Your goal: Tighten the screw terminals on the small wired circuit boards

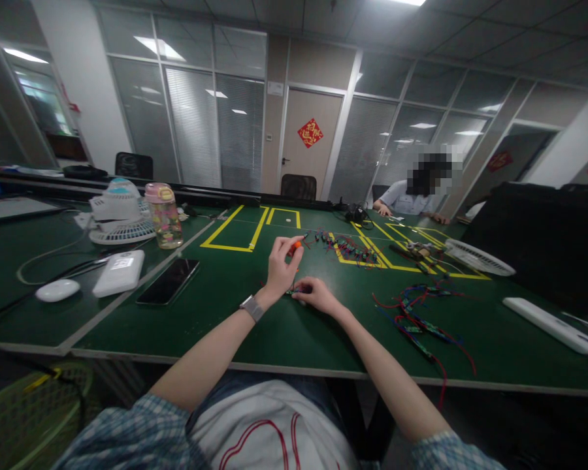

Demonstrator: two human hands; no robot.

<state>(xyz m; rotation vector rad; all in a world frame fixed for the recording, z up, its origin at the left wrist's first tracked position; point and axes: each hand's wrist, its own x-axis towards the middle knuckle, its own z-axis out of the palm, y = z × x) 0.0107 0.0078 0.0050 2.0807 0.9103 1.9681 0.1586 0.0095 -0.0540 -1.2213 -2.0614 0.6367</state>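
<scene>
Pinching a small green board [289,292] mid-frame, right hand's grip [320,295] closed on it, left hand's grip [279,266] wrapped round an orange object [296,247], wired boards [413,329] cluttering the desk [308,343] at right, phone [169,282] at left.

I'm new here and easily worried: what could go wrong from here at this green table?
The small green circuit board at the right hand could slip. A thin red wire hangs over the green table's front edge, so the blue plaid right sleeve might snag it. The clear, pink-lidded bottle could tip if knocked.
</scene>
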